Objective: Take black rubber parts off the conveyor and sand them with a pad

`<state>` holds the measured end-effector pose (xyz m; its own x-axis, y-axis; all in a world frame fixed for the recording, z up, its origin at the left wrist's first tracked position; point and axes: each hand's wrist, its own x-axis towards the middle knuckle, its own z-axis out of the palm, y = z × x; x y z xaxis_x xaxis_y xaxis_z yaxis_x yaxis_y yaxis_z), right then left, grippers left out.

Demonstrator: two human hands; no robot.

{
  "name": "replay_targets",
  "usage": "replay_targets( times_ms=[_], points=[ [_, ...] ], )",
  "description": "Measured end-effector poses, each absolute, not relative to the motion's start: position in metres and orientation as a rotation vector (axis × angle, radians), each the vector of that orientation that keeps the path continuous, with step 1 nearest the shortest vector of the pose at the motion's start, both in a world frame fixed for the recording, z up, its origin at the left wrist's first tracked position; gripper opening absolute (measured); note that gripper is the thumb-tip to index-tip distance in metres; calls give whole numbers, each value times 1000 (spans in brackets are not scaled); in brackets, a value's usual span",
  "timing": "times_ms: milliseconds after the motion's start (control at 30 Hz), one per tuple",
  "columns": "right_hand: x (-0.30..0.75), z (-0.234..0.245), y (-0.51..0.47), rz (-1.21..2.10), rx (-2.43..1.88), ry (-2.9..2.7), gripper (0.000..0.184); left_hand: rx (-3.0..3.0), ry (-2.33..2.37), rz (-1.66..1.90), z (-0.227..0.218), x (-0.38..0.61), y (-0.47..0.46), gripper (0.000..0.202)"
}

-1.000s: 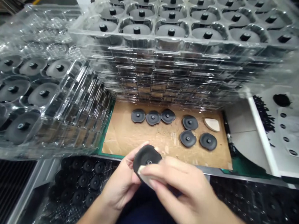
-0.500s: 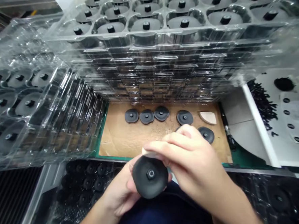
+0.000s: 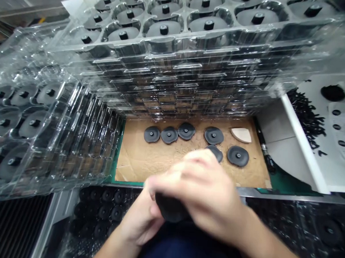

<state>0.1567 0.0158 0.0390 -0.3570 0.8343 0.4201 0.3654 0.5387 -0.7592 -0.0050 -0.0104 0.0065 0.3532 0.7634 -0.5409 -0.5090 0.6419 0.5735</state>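
Observation:
A round black disc (image 3: 171, 211) is in my left hand (image 3: 140, 216), whose fingers and thumb close around its side; its lower part shows. My right hand (image 3: 204, 189) lies across the top of the disc with fingers bent together, blurred by motion. Whatever its fingertips hold is hidden. Beyond the hands, several similar discs, such as one black disc with a small central stud (image 3: 238, 156), lie on a sheet of brown cardboard (image 3: 138, 162). One of them is partly covered by my right hand. A pale wedge-shaped piece (image 3: 241, 134) rests at the cardboard's right end.
A tall stack of clear plastic trays (image 3: 176, 72) holding black discs rises behind the cardboard. Another tray stack (image 3: 87, 131) stands at left. On the right are a white partition (image 3: 304, 145), a pile of small black pieces (image 3: 307, 117) and a black pen-like tool (image 3: 266, 152).
My right hand has swept left and over the disc, covering its central stud. One disc on the cardboard is more exposed. The disc stays in my left hand.

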Motion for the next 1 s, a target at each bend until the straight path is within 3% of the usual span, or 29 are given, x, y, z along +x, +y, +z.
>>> replay_targets(
  times_ms=[67, 167, 267, 500, 567, 700, 900, 1000],
  points=[
    [163, 14, 24, 906, -1218, -1690, 25, 312, 826, 839, 7, -8, -9, 65],
    [170, -34, 25, 1097, -1543, -1508, 38, 257, 769, 886, 5, -14, -5, 61],
    [163, -72, 7, 1095, -1632, -1580, 23, 231, 791, 939, -1, -17, -1, 54],
    [144, -90, -32, 988, -1782, -1656, 36, 203, 861, 1010, -7, -19, 3, 55],
    [147, -91, -27, 951, -1792, -1661, 32, 194, 894, 1009, -6, -21, 4, 55],
    [156, -74, 1, 908, -1724, -1660, 24, 170, 938, 1007, -8, -20, 3, 51],
    [127, 8, 14, 731, -1371, -1685, 26, 221, 943, 956, -16, -15, -3, 50],
    [117, 28, 11, 918, -1210, -1855, 23, 232, 1012, 925, -13, -17, -2, 45]
  ],
)
